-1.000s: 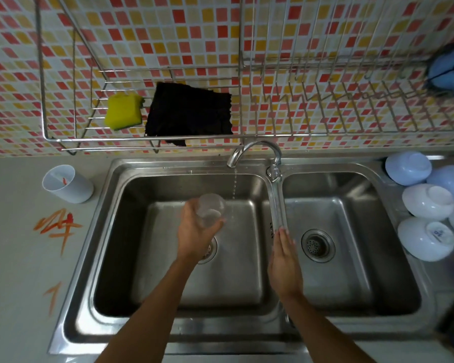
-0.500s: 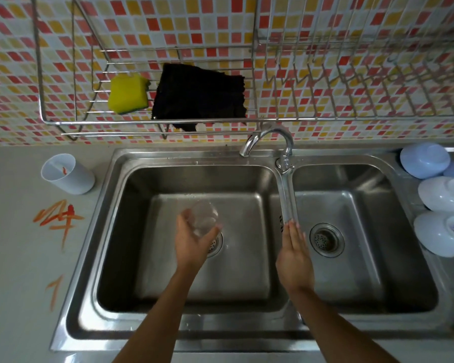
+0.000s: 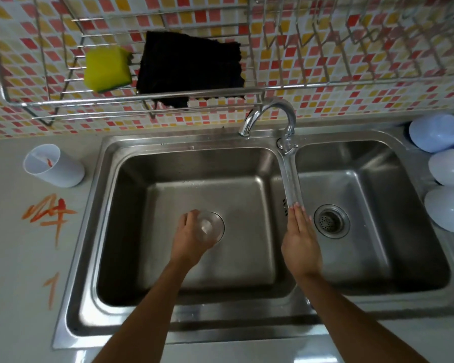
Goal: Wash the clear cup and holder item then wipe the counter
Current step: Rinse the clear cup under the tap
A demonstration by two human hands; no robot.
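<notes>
My left hand (image 3: 190,238) grips the clear cup (image 3: 207,227) low in the left basin of the steel double sink (image 3: 152,163), right over its drain. My right hand (image 3: 300,238) lies flat, fingers together, on the divider between the two basins and holds nothing. The white holder (image 3: 53,165) stands upright on the counter left of the sink, with an orange smear inside. Orange marks (image 3: 49,213) streak the grey counter (image 3: 16,271) below the holder. No water runs from the tap (image 3: 269,113).
A wire rack (image 3: 168,96) on the tiled wall carries a yellow sponge (image 3: 106,69) and a black cloth (image 3: 189,68). Several white and pale blue bowls (image 3: 448,169) lie upturned on the counter right of the sink. The right basin's drain (image 3: 330,221) is open.
The water stream from the tap has stopped. My left hand has lowered the clear cup from under the spout down to the basin drain. My right hand has stayed on the divider.
</notes>
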